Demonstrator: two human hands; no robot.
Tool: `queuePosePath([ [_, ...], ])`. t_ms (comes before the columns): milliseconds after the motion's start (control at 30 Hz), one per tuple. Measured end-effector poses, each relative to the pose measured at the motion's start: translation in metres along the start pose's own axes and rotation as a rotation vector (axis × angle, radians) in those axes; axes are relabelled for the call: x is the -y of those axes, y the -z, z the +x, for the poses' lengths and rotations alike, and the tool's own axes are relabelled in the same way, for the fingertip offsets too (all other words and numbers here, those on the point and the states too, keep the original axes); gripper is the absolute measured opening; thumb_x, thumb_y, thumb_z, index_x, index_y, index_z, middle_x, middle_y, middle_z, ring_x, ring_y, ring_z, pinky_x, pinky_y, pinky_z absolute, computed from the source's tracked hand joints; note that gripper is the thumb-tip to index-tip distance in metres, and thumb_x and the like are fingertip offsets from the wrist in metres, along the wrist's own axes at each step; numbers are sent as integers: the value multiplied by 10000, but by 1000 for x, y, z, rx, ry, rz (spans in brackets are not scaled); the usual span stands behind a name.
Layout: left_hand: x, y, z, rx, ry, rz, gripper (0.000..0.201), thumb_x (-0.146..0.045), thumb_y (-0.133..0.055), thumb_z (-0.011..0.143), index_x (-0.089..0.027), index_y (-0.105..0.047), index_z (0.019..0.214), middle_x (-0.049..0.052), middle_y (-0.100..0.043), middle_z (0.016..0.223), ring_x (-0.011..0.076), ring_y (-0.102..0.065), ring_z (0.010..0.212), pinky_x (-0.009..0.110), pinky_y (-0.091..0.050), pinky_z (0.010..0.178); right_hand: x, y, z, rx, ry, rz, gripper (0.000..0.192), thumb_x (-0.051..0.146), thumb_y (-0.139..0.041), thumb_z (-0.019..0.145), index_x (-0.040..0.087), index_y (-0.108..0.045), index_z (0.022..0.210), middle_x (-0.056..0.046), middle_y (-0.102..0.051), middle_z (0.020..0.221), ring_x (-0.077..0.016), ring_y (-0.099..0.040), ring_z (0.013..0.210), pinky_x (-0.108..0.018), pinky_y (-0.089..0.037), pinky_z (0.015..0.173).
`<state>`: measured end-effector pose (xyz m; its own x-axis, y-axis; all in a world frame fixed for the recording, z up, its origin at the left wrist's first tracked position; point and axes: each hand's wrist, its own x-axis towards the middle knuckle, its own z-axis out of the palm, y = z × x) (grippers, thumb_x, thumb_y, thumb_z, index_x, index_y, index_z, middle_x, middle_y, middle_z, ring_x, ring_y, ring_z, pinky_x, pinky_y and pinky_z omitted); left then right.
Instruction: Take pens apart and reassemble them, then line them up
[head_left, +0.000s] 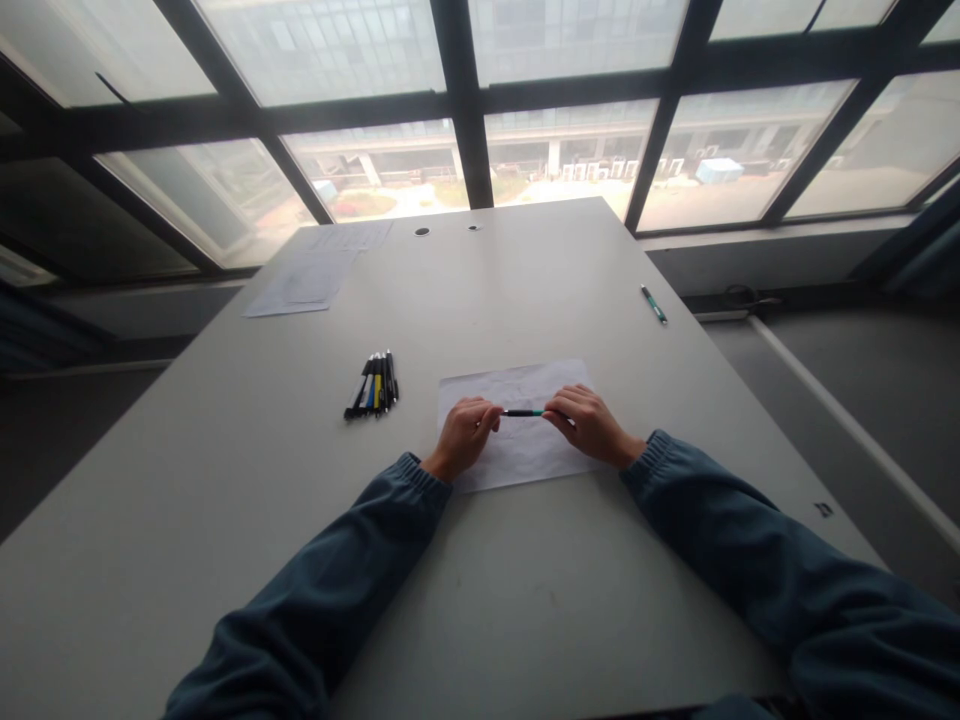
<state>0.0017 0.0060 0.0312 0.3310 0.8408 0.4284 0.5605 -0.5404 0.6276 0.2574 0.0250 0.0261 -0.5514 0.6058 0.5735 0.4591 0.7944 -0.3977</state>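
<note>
A black and green pen (523,413) lies level between my two hands, over a sheet of white paper (525,470). My left hand (466,432) pinches its black end. My right hand (589,422) grips the green end, and the fingers cover part of it. Faint marks show on the paper, too blurred to read. To the left of the sheet, several pens (373,386) lie side by side in a bundle, mostly black, with white, blue and yellow among them.
Another green and black pen (654,304) lies near the right edge of the white table (495,290). Overlapping papers (307,275) rest at the far left. Two round holes (422,232) sit near the far edge, before the windows. A small dark mark (823,510) is at the right.
</note>
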Motion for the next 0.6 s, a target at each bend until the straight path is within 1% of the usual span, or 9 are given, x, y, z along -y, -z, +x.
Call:
queuePosePath([
  [133,-1,0,1,-4,-7,13,522,-467,-429,1015,-182,-576,603,5,-591,597,147,-565,642,315,-422,753,0,0,0,1,16,-2,275,367,-475,1023,193,-625,872,-67,-663,808,-195,-549,761,-342,-403,763],
  [300,-3,1,3,-33,-38,8,431,-447,-497,992,-185,-628,675,28,-635,657,163,-579,689,325,-447,745,0,-1,0,-6,10,4,271,351,-472,1026,193,-626,870,-66,-663,803,-191,-545,751,-340,-405,755],
  [467,-4,0,4,-95,-84,-17,266,-413,-600,945,-194,-705,836,57,-697,777,182,-613,763,341,-496,750,-1,-1,0,-7,0,5,258,344,-473,1025,197,-625,879,-66,-665,808,-196,-554,762,-341,-406,758],
  [533,-3,0,4,-121,-111,-38,207,-386,-642,923,-200,-730,905,59,-713,797,179,-618,764,344,-510,744,-2,-1,-1,-10,-3,2,253,338,-474,1024,197,-622,875,-65,-665,802,-197,-554,756,-341,-406,756],
  [600,-3,0,3,-135,-133,-51,183,-371,-670,906,-208,-750,932,58,-726,795,175,-619,750,344,-522,730,-2,-1,-1,-9,-9,0,257,336,-471,1024,197,-619,866,-67,-665,794,-199,-554,747,-341,-404,753],
])
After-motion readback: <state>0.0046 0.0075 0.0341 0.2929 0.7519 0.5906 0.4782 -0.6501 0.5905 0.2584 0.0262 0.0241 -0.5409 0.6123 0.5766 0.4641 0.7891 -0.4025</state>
